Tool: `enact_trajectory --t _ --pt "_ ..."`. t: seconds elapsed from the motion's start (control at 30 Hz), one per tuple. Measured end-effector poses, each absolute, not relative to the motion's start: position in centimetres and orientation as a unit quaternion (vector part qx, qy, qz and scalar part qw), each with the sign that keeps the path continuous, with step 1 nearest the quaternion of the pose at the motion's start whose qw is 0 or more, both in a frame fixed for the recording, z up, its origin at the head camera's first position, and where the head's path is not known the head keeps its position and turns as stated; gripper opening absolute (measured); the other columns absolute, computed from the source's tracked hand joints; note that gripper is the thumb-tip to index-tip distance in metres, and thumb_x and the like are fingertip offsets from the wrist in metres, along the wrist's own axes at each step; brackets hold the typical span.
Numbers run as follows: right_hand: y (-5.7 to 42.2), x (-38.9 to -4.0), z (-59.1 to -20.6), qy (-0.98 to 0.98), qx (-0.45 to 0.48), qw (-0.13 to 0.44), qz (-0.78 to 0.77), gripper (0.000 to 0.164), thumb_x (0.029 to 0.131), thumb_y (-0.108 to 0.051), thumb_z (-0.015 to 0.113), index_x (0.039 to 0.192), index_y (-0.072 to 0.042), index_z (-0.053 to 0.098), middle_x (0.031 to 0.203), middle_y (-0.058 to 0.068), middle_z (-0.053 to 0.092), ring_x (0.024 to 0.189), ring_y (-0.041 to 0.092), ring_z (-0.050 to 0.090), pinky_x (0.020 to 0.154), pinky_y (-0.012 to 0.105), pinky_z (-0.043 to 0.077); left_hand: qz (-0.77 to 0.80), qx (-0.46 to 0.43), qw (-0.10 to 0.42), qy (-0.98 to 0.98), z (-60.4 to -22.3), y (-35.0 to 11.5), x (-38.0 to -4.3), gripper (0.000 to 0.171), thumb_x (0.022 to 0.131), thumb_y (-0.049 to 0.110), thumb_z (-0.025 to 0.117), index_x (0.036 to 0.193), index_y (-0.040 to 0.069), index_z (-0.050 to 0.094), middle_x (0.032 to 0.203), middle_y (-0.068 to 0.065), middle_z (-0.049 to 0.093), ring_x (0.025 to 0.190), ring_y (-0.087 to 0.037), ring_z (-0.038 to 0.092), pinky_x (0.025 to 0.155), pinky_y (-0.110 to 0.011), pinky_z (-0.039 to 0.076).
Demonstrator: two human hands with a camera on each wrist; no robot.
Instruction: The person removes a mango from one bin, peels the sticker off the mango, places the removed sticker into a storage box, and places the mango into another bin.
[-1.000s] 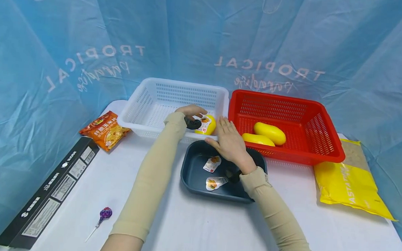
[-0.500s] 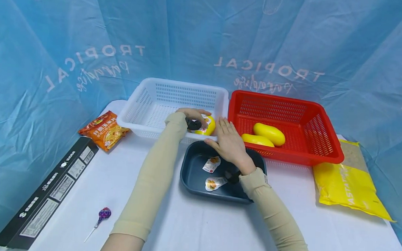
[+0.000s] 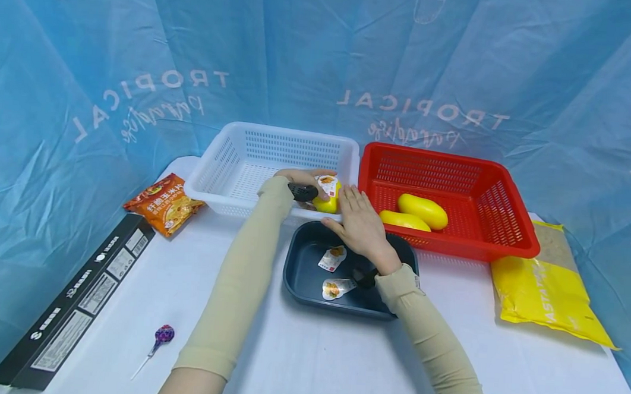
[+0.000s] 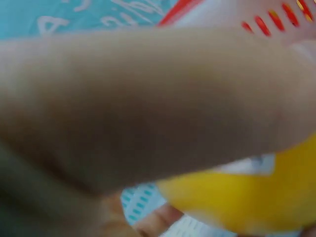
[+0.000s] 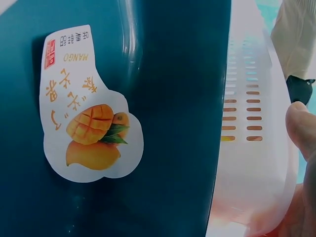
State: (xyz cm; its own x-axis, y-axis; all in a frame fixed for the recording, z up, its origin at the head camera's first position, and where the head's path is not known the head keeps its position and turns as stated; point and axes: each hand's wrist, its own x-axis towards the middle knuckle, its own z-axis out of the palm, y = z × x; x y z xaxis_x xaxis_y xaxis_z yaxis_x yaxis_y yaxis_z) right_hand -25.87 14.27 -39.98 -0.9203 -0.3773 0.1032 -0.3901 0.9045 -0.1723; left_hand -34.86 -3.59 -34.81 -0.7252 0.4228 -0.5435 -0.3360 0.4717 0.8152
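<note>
In the head view, my left hand (image 3: 304, 177) reaches into the white basket (image 3: 230, 195) and grips a yellow mango (image 3: 326, 206) that bears a white label. The left wrist view has my thumb lying across the mango (image 4: 247, 202), with fingertips partly visible below it. My right hand (image 3: 361, 223) rests with straight fingers on the white basket's front right rim, beside the mango. Under the right wrist is a dark blue tray (image 3: 302, 291). Two mango labels lie in it, an upper one (image 3: 332, 258) and a lower one (image 3: 336, 288).
A red basket (image 3: 486, 200) holding two mangoes (image 3: 423, 210) adjoins the white one. At right lies a yellow packet (image 3: 548, 292). On the left are an orange snack bag (image 3: 165, 204), a long black box (image 3: 74, 303) and a lollipop (image 3: 163, 335). A blue curtain (image 3: 301, 53) hangs behind.
My left hand's fingers have closed round the mango in the white basket. The mango has turned, so its label now faces up near the top. My right hand has stayed put.
</note>
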Motion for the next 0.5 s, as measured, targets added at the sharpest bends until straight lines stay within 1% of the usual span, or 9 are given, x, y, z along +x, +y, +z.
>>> enact_trajectory --t 0.1,0.17,0.2,0.27,0.33,0.4,0.47,0.5 --pt "14.3 -25.8 -40.0 -0.976 0.195 0.030 0.096 0.084 0.096 -0.057 0.044 0.153 0.000 0.021 0.161 0.017 0.020 0.151 0.032 0.014 0.123 0.043 0.011 0.512 0.092 0.377 0.767 -35.0 -3.4 -35.9 0.082 0.086 0.006 0.063 0.155 0.028 0.024 0.162 -0.007 0.016 0.135 -0.030 0.033 0.110 -0.043 0.039" --pt "14.3 -25.8 -39.9 -0.976 0.194 0.026 0.097 0.084 0.096 -0.057 0.044 0.153 0.000 0.021 0.161 0.017 0.020 0.151 0.032 0.014 0.123 0.043 0.011 0.502 0.123 0.372 0.771 -35.2 -3.3 -36.5 0.084 0.087 0.005 0.061 0.156 0.025 0.018 0.162 -0.008 0.014 0.137 -0.030 0.031 0.110 -0.042 0.040" --pt "14.3 -25.8 -39.9 -0.976 0.193 0.025 0.097 0.084 0.096 -0.057 0.044 0.153 0.000 0.021 0.161 0.016 0.019 0.151 0.032 0.013 0.123 0.043 0.011 0.493 0.135 0.367 0.777 -35.3 -3.2 -36.7 0.084 0.087 0.005 0.061 0.157 0.023 0.017 0.162 -0.009 0.013 0.140 -0.030 0.028 0.112 -0.043 0.037" --pt "14.3 -25.8 -39.9 -0.976 0.194 0.025 0.097 0.084 0.096 -0.056 0.044 0.153 0.000 0.021 0.161 0.017 0.019 0.151 0.032 0.014 0.123 0.044 0.011 0.504 0.126 0.371 0.770 -35.4 -3.1 -36.8 0.083 0.088 0.005 0.061 0.156 0.023 0.018 0.162 -0.009 0.014 0.143 -0.033 0.026 0.115 -0.047 0.033" --pt "14.3 -25.8 -40.0 -0.976 0.195 0.028 0.096 0.083 0.096 -0.056 0.045 0.153 0.001 0.021 0.161 0.017 0.020 0.150 0.033 0.015 0.123 0.044 0.012 0.519 0.115 0.373 0.761 -35.5 -3.1 -36.7 0.082 0.088 0.005 0.061 0.156 0.024 0.019 0.161 -0.008 0.016 0.143 -0.033 0.027 0.115 -0.049 0.033" --pt "14.3 -25.9 -40.0 -0.975 0.197 0.033 0.095 0.083 0.096 -0.055 0.045 0.152 0.001 0.022 0.160 0.018 0.021 0.150 0.033 0.016 0.123 0.045 0.012 0.518 0.121 0.370 0.762 -35.5 -3.1 -36.6 0.081 0.088 0.006 0.061 0.156 0.023 0.019 0.161 -0.010 0.017 0.142 -0.034 0.028 0.115 -0.049 0.033" --pt "14.3 -25.8 -40.0 -0.975 0.199 0.037 0.095 0.082 0.096 -0.055 0.046 0.152 0.002 0.023 0.160 0.018 0.022 0.150 0.034 0.017 0.123 0.045 0.013 0.527 0.118 0.370 0.756 -35.6 -3.0 -36.6 0.081 0.088 0.005 0.061 0.156 0.024 0.019 0.159 -0.011 0.021 0.137 -0.034 0.033 0.112 -0.048 0.038" --pt "14.2 -25.8 -40.0 -0.975 0.199 0.038 0.096 0.082 0.096 -0.055 0.046 0.152 0.001 0.023 0.160 0.018 0.022 0.150 0.034 0.017 0.123 0.045 0.013 0.514 0.128 0.361 0.767 -35.7 -3.0 -36.6 0.081 0.088 0.007 0.061 0.156 0.023 0.019 0.158 -0.011 0.021 0.136 -0.033 0.033 0.113 -0.048 0.036"
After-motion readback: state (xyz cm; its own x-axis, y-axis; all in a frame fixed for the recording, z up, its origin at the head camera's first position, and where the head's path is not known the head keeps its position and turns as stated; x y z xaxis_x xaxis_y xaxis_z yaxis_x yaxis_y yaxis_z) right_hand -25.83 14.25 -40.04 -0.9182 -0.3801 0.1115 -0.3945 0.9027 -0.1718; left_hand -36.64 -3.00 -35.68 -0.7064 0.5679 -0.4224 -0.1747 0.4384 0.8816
